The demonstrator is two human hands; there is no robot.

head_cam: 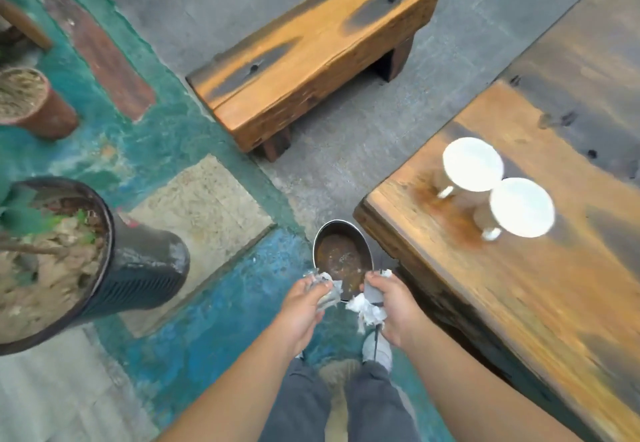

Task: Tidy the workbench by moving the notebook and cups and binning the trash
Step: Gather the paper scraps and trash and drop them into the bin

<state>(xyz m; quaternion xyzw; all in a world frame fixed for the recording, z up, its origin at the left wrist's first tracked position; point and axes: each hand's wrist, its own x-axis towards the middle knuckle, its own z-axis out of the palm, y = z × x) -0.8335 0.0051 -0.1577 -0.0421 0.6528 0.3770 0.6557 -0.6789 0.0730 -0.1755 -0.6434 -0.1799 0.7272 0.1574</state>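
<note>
A round metal bin (343,261) stands on the floor by the corner of the wooden workbench (512,303); its rusty bottom shows. My left hand (304,306) is closed on a crumpled grey-white scrap of paper (327,294) right at the bin's near rim. Beside it, my right hand (391,303) grips a larger wad of crumpled white paper (369,310), also at the near rim. Two white cups (472,164) (521,208) with handles stand side by side on the workbench, near its left end. No notebook is in view.
A low wooden bench (311,50) stands on the concrete floor beyond the bin. To the left, a large black plant pot (138,268) and a smaller brown pot (41,109) rest on the painted floor. My grey trousers and a shoe (377,348) show below my hands.
</note>
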